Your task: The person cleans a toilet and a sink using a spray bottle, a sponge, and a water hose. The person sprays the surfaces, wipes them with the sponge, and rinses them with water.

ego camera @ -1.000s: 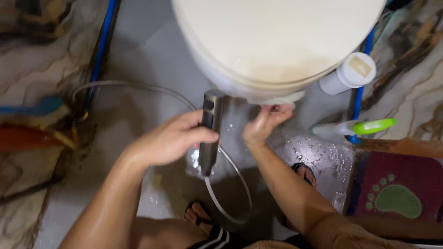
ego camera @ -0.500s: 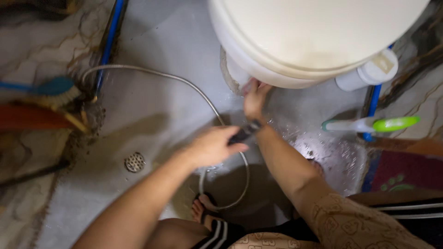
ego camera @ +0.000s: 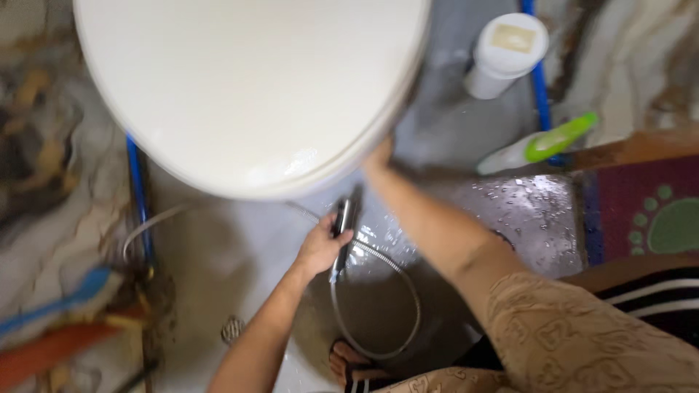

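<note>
Left hand (ego camera: 319, 249) closed around dark metal spray handle (ego camera: 342, 231), fingers wrapped over its middle, nozzle end aimed up toward underside of toilet. Flexible metal hose (ego camera: 393, 306) running from handle's lower end, looping down across wet floor near sandalled foot (ego camera: 349, 362), then curving back left toward wall. Right hand (ego camera: 378, 154) reaching up beneath front edge of cream toilet seat lid (ego camera: 247, 87), fingertips hidden under rim, so impossible to say how far open; seems pressed against bowl just below lid.

Left side: blue pipe (ego camera: 138, 196) along marbled wall, blurred blue and orange brush handles (ego camera: 58, 320) low in corner, small round floor drain (ego camera: 231, 329) just beside left forearm. Centre: lid closed, covering bowl, contents not visible. Right of bowl: white cylindrical container (ego camera: 504, 52) standing upright with lid on, contents unseen, near second blue pipe. Below that, white bottle with green cap (ego camera: 539, 144) lying on its side, close to wall edge. Farther right, dark red mat with green footprint pattern (ego camera: 648, 211), its edge bordering wet, glistening patch of grey floor (ego camera: 524, 211).

Open floor mostly between hose loop and mat, and on left between drain and wall; tight gap under toilet rim where both hands meet.
</note>
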